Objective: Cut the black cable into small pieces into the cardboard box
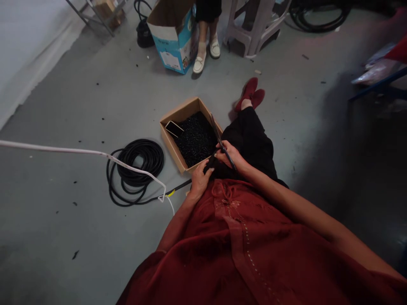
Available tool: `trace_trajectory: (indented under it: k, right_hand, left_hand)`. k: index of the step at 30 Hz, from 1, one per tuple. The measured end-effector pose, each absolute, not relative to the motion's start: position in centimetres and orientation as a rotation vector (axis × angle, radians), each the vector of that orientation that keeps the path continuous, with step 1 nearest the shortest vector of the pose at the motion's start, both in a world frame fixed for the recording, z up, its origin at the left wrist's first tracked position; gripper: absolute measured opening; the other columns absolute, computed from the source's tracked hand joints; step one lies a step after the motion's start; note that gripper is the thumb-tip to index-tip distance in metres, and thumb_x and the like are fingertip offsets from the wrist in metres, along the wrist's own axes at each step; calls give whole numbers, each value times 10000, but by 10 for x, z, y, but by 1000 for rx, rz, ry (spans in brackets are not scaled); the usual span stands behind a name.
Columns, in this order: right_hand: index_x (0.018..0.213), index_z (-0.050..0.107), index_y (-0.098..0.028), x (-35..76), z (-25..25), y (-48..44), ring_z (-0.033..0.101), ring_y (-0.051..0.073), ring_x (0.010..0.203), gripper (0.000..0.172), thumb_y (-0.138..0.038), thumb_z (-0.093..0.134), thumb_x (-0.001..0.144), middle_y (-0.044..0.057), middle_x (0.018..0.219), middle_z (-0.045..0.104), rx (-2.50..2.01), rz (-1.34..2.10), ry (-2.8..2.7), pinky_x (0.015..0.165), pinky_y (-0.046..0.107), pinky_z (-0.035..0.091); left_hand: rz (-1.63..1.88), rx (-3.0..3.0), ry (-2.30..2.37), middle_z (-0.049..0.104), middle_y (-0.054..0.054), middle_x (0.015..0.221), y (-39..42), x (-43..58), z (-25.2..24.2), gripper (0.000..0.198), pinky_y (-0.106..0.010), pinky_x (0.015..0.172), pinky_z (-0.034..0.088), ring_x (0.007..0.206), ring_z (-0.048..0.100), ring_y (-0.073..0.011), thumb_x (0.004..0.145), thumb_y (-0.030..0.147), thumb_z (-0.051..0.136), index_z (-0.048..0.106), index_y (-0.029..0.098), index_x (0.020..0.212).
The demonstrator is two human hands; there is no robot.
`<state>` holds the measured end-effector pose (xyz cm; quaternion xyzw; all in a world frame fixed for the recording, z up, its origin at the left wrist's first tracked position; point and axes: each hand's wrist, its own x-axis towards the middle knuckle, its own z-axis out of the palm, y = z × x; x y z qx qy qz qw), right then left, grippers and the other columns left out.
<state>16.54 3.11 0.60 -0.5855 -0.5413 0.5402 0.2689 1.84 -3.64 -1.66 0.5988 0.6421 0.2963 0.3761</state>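
My left hand (200,180) is closed around a black hose (182,185), close to my lap. The hose runs left past a yellow mark to a loose black coil (143,159) on the floor. In my right hand (231,156) is a long, thin dark tool (217,129), slanting up over the box's right side; its exact kind is unclear. Both hands are near each other, just at the near edge of an open cardboard box (173,150). Many small black pieces (197,137) fill its bottom, with a dark, light-rimmed rectangular object (174,128) among them.
A white cord (79,150) crosses from the left above the coil. Ahead are a blue and white carton (170,53), another person's feet in white shoes (200,62) and a plastic stool (251,36). Dark scraps lie scattered on the grey floor (63,203).
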Motion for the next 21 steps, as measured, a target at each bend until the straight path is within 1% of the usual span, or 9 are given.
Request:
trace_trajectory:
  k: [3, 6, 8, 9, 12, 16, 21]
  right_hand:
    - [976, 428, -205, 167, 9, 34, 502, 100, 492, 330, -305, 531, 679, -60, 619, 514, -1569, 1468, -1394, 486, 219, 424]
    - [1019, 448, -198, 178, 16, 32, 550, 116, 549, 335, -388, 503, 748, -18, 701, 573, -1583, 1455, -1458, 518, 230, 442]
    - [1054, 477, -208, 190, 21, 27, 581, 134, 598, 362, -455, 474, 789, 11, 777, 612, -1627, 1432, -1613, 561, 243, 445]
    - [1055, 500, -217, 197, 23, 23, 586, 145, 604, 377, -491, 460, 799, 13, 775, 622, -1676, 1390, -1708, 570, 249, 438]
    - [1092, 531, -242, 214, 24, 9, 606, 195, 716, 427, -548, 430, 812, 36, 855, 649, -1754, 1254, -1986, 621, 260, 419]
    - [1123, 514, -228, 222, 17, -8, 597, 221, 819, 457, -557, 421, 819, 61, 919, 643, -1756, 1263, -2175, 668, 269, 408]
    - [1185, 468, -202, 221, 7, -14, 564, 230, 924, 552, -575, 482, 779, 106, 1076, 582, -1688, 1334, -2305, 744, 293, 400]
  left_hand:
    - [839, 1509, 1656, 621, -49, 1125, -38, 19, -14, 335, -322, 948, 420, 1046, 565, -167, 807, 304, 541, 575, 197, 1122]
    - [872, 1502, 1632, 617, -47, 1130, -36, 15, -15, 344, -309, 945, 421, 1040, 566, -156, 835, 341, 492, 568, 201, 1141]
    - [852, 1472, 1654, 617, -53, 1127, -35, 11, -18, 363, -310, 928, 434, 1013, 579, -157, 843, 352, 476, 558, 193, 1158]
    - [837, 1460, 1668, 617, -57, 1127, -34, 9, -19, 368, -313, 924, 437, 1007, 583, -159, 846, 352, 469, 553, 189, 1165]
    - [798, 1459, 1701, 608, -59, 1154, -32, 4, -21, 364, -325, 950, 420, 1045, 568, -169, 852, 343, 458, 557, 187, 1166]
    - [767, 1440, 1708, 596, -48, 1183, -31, 4, -19, 381, -316, 962, 416, 1075, 557, -171, 858, 361, 441, 549, 190, 1181]
    - [785, 1449, 1665, 545, -29, 1253, -32, 3, -15, 412, -298, 1006, 381, 1161, 499, -158, 876, 369, 397, 502, 191, 1233]
